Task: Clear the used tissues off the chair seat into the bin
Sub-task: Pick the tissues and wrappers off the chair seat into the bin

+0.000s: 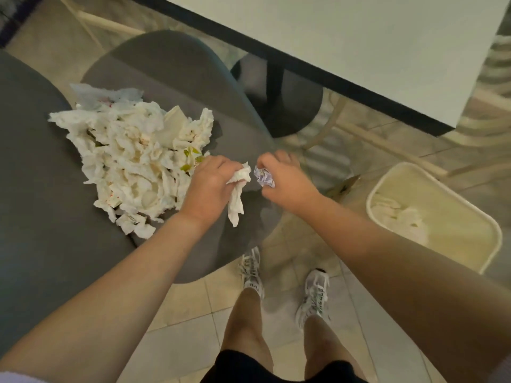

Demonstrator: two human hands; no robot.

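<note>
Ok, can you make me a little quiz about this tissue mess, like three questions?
1. True or false: the bin is on the floor to the person's right.
2. What does the left hand hold? A) a cup B) a white tissue C) nothing
3. Fill in: the big pile of tissues lies on the grey chair ____.

Key
1. True.
2. B. The right hand grips a crumpled wad with purplish marks.
3. seat. Some tissues already lie inside the bin.
</note>
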